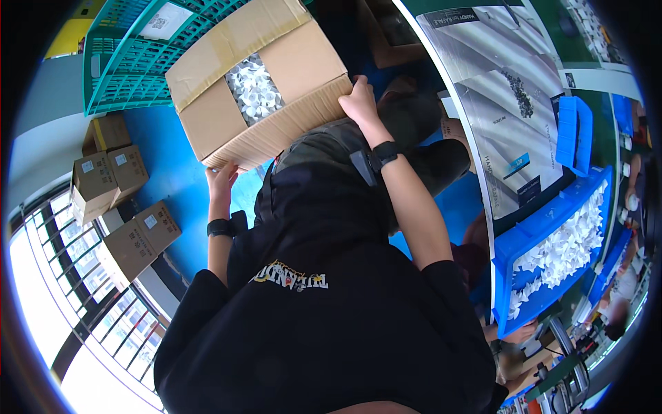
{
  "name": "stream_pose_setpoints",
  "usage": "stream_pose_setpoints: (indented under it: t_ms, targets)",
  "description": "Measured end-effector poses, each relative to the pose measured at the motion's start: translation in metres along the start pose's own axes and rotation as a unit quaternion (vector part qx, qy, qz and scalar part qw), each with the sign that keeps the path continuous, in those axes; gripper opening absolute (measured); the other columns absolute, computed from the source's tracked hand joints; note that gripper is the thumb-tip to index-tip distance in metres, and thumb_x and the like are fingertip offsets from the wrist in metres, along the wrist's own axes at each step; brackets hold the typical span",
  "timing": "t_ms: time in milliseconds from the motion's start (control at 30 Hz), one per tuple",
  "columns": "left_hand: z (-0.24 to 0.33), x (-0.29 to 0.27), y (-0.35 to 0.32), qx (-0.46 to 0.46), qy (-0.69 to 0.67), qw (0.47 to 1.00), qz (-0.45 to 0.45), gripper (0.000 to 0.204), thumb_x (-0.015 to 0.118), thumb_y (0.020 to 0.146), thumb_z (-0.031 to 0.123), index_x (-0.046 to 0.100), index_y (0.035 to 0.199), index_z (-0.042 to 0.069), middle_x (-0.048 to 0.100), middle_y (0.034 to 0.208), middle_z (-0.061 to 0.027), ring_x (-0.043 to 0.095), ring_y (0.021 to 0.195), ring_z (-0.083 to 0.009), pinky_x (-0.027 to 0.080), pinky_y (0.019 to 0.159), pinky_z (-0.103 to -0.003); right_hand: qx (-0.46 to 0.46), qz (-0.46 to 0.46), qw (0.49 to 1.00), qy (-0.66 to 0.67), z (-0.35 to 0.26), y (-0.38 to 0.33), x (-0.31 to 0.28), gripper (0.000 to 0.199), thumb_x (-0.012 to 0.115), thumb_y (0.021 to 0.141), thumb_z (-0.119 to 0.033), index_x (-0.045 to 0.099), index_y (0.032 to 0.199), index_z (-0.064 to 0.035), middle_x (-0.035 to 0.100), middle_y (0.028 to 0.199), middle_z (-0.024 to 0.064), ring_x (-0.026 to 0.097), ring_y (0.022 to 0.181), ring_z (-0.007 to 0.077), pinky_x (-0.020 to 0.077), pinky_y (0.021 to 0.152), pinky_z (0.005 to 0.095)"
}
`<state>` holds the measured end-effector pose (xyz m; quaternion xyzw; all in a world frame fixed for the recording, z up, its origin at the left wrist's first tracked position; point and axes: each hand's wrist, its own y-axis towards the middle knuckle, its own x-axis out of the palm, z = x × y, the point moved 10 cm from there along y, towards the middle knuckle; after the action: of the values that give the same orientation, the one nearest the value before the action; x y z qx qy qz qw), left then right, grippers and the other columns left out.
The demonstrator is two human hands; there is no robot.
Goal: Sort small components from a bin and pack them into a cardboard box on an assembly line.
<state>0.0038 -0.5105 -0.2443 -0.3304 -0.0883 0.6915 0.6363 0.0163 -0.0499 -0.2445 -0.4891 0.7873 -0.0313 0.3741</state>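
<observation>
A large cardboard box (296, 52) is held in front of my body, tilted, with its near side towards me. Between its top flaps a gap shows many small white pieces (255, 90) inside. My left hand (222, 181) grips the box's near left lower corner, the fingers partly hidden beneath it. At the near right corner my right hand (360, 103) is closed on the edge, thumb side up. The underside of the box is hidden. Both wrists wear a black band.
A green plastic crate (114, 76) stands beyond the box at left. Cardboard cartons (141, 238) line the wall by the barred window. On the right, a workbench carries a printed sheet (493, 103) and a blue bin (507, 269) of white pieces. Other people sit nearby.
</observation>
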Motion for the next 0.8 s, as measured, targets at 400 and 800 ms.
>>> stream_pose_setpoints:
  t_ms: [400,800]
  targets:
    - [0.016,0.024,0.033,-0.09,-0.397,0.911,-0.068,0.042,0.057,0.092,0.013,0.038,0.125,-0.005,0.037,0.132,-0.0227,0.041,0.124,-0.0385,0.04,0.103,-0.058,-0.097,0.063,0.944,0.309,-0.04,0.024,0.002,0.067,0.075,0.065,-0.012,0.049,0.125,0.0,0.06,0.117,0.0203,0.057,0.11,0.033,0.0439,0.096,0.038]
    - [0.012,0.041,-0.01,-0.091,-0.391,0.913,-0.07,0.031,0.051,0.09,0.003,0.043,0.118,-0.007,0.052,0.117,-0.0217,0.05,0.112,-0.0388,0.042,0.1,-0.058,-0.02,-0.04,0.88,0.473,-0.017,0.002,-0.016,0.07,0.054,0.061,0.012,0.048,0.13,-0.0005,0.056,0.122,0.0117,0.054,0.114,0.0237,0.0448,0.091,0.0293]
